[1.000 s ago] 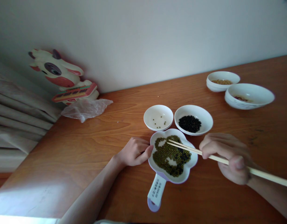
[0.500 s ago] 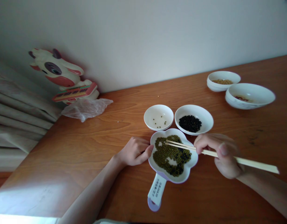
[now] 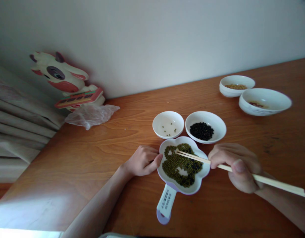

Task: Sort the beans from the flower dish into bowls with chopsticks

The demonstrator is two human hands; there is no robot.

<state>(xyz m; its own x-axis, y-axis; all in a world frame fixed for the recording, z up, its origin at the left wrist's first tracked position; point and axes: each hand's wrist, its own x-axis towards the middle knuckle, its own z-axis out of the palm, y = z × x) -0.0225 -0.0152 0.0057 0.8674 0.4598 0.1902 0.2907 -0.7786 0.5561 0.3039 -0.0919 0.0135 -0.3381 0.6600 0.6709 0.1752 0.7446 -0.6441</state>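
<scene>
Two chopsticks point(image 3: 231, 168) are pinched between the thumb and curled fingers of the right hand point(image 3: 235, 167), their thin tips lying close together over the green beans point(image 3: 178, 164) in the flower-shaped dish point(image 3: 204, 172), towards its far left lobe. Whether a bean sits between the tips cannot be told. The sticks run from the dish out to the right, their thick ends sticking out past the wrist.

The dish lies on the wooden table point(image 3: 98, 155) near the front edge, with a pale lilac handle point(image 3: 165, 205) pointing towards the person. The beans in it are mostly green, with a darker patch on the right side and some bare white gaps showing through.

The left hand point(image 3: 142, 161) rests on the table just left of the dish — its fingers loosely curled in, the thumb tip touching the dish's rim.

Just beyond the dish stand two white bowls side by side: the small bowl point(image 3: 168, 124) on the left holds only a few green beans, and the wider bowl point(image 3: 205, 127) on the right holds a heap of black beans point(image 3: 201, 131).

Far right on the table are two more white bowls point(image 3: 251, 94), touching or nearly so. Far left, against the wall, stands a cow-shaped toy point(image 3: 65, 81) with a crumpled clear plastic bag point(image 3: 91, 115) in front of it.
</scene>
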